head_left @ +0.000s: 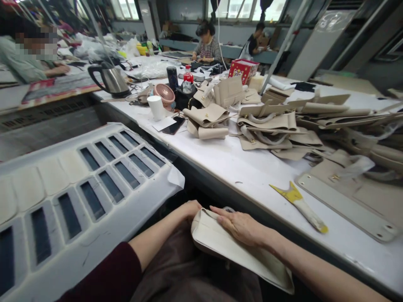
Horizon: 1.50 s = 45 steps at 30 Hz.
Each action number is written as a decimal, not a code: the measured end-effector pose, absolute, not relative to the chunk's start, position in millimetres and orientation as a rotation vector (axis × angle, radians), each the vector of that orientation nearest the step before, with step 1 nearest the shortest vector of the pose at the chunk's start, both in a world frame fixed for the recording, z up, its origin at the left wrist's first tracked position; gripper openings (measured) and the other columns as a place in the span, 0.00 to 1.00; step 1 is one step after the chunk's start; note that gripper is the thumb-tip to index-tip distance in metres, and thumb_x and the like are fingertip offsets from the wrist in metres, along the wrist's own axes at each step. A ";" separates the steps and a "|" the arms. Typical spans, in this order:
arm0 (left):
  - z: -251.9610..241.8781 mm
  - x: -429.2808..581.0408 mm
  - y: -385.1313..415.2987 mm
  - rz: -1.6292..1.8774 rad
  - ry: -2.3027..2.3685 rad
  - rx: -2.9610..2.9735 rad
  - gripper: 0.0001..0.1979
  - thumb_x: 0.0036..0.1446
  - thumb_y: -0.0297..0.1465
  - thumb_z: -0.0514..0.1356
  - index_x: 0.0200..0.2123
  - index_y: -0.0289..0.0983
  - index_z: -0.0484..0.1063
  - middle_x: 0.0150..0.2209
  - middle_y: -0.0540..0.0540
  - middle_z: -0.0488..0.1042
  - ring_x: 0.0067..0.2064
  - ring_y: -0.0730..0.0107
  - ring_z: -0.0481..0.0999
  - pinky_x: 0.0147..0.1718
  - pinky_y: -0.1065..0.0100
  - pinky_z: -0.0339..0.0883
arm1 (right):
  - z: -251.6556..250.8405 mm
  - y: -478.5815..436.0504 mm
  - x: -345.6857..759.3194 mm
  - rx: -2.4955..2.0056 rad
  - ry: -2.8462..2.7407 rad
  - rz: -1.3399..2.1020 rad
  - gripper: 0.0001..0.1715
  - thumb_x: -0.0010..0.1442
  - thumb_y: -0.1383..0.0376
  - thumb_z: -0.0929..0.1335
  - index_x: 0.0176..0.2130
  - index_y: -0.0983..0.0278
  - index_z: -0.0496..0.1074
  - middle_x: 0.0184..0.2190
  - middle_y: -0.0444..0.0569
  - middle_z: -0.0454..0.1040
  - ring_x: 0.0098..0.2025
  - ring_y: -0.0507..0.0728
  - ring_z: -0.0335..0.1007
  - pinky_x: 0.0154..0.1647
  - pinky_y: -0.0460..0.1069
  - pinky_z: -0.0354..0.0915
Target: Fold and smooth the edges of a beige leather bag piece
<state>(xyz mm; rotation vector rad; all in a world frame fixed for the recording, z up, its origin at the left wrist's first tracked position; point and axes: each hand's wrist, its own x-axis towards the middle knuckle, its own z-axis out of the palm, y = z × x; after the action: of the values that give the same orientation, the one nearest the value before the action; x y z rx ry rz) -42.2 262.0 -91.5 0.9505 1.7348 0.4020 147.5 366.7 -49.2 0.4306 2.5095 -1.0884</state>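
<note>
A cream leather handbag point(226, 239) rests over my lap, tilted, its long flat side towards me. At its upper left corner is my left hand point(191, 209), closed on the edge, with most of its fingers hidden behind the leather. My right hand point(242, 226) grips the upper long edge, thumb lying on the near face and forefinger along the top. Beside it on the white table lies a scraper with a yellow blade point(297, 205). Farther right is a long beige strip point(346, 205) with holes at its ends.
Left of me stands a padded rack point(110, 205) with dark slots and cream pieces. Beige bags point(267, 126) pile up across the table point(220, 167). A kettle point(115, 82), white cup point(155, 107), pink fan point(164, 94) and phone point(174, 125) stand farther back. Other people work beyond.
</note>
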 end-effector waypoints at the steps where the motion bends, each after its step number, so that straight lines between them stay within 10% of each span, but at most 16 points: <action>1: -86.0 -48.5 266.5 0.395 1.731 0.957 0.23 0.61 0.47 0.58 0.42 0.32 0.77 0.37 0.43 0.79 0.40 0.62 0.77 0.40 0.64 0.69 | -47.8 371.0 157.2 0.444 2.487 -1.097 0.34 0.69 0.45 0.50 0.69 0.51 0.51 0.62 0.50 0.65 0.58 0.69 0.67 0.59 0.63 0.61; 9: -39.9 -60.9 289.9 0.215 1.442 1.236 0.23 0.44 0.45 0.68 0.41 0.38 0.82 0.38 0.49 0.82 0.43 0.60 0.77 0.38 0.72 0.66 | -30.4 406.1 231.4 0.567 2.245 -1.263 0.33 0.67 0.43 0.55 0.65 0.48 0.59 0.55 0.47 0.74 0.55 0.67 0.70 0.57 0.58 0.63; 36: -48.5 -56.3 282.9 0.112 1.549 1.273 0.25 0.46 0.52 0.63 0.33 0.36 0.83 0.21 0.51 0.71 0.23 0.73 0.64 0.23 0.71 0.57 | -32.7 416.5 241.8 0.514 2.023 -1.593 0.34 0.64 0.45 0.64 0.63 0.56 0.64 0.60 0.45 0.68 0.61 0.66 0.63 0.63 0.55 0.57; 45: -19.9 -17.9 276.8 0.321 1.685 1.579 0.20 0.50 0.34 0.63 0.49 0.42 0.77 0.51 0.47 0.76 0.52 0.58 0.72 0.53 0.63 0.61 | -48.1 408.1 252.1 1.250 2.054 -2.032 0.22 0.39 0.54 0.79 0.34 0.62 0.82 0.34 0.45 0.81 0.40 0.63 0.75 0.47 0.51 0.68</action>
<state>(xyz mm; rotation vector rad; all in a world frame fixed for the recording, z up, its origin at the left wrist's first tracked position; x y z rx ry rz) -17.9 276.8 -19.9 1.5788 1.6854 0.3208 252.1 408.1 -48.1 1.2504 2.0539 -2.0316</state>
